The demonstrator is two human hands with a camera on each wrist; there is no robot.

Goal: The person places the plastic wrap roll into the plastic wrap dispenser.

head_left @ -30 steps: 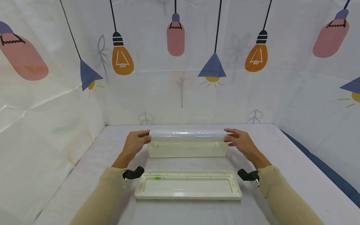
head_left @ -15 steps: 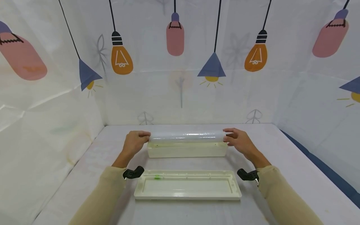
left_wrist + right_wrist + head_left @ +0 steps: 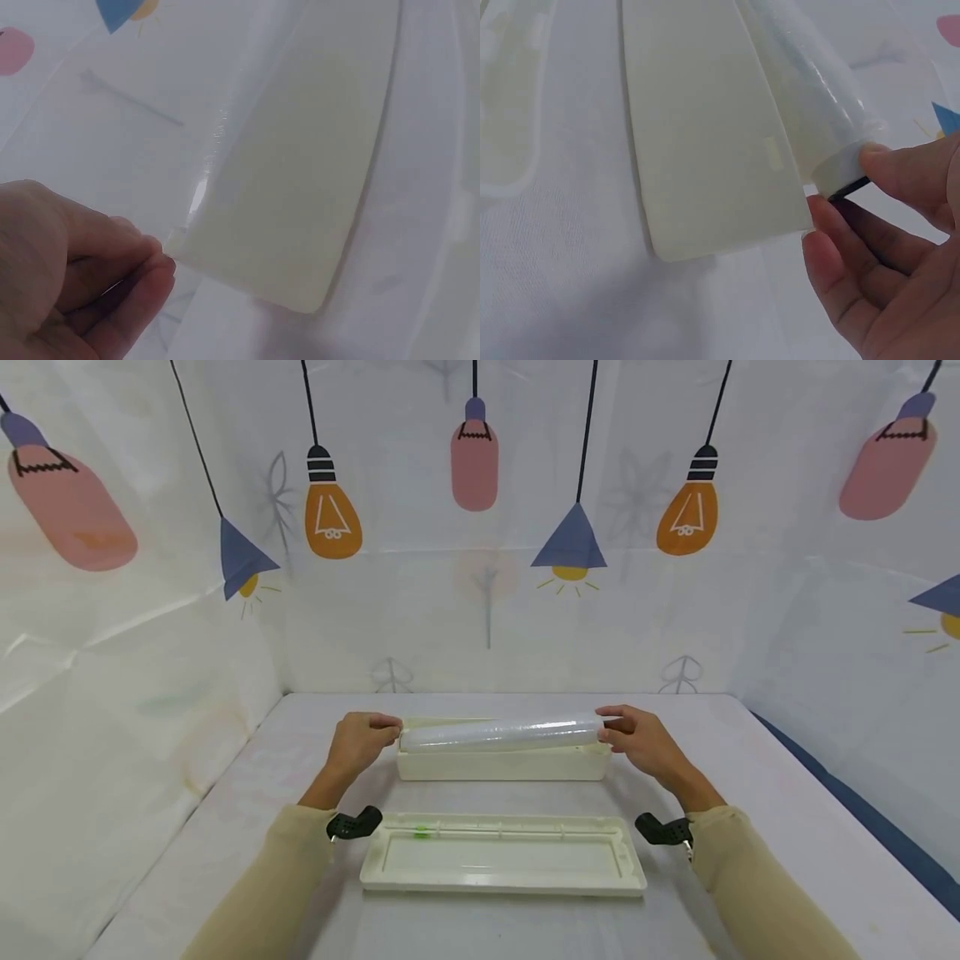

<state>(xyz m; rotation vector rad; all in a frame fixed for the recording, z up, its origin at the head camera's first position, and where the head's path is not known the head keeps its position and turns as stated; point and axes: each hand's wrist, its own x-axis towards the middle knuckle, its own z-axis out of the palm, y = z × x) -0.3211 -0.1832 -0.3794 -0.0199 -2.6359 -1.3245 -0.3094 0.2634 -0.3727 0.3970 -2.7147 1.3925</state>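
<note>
I am seeing thumb and fingers of the right hand (image 3: 642,743) clamping the raised end of the plastic-wrap roll (image 3: 502,732) at the right end of the dispenser box (image 3: 502,767). At the box's left end, the left hand (image 3: 358,745) is holding its fingertips together, on roll or box I cannot tell. The roll is slanting, its left end sitting lower in the box. Before the box, the lid (image 3: 502,864) is lying, showing a green slider (image 3: 422,832).

No txt, nos., labels or brands legible in any pic.
</note>
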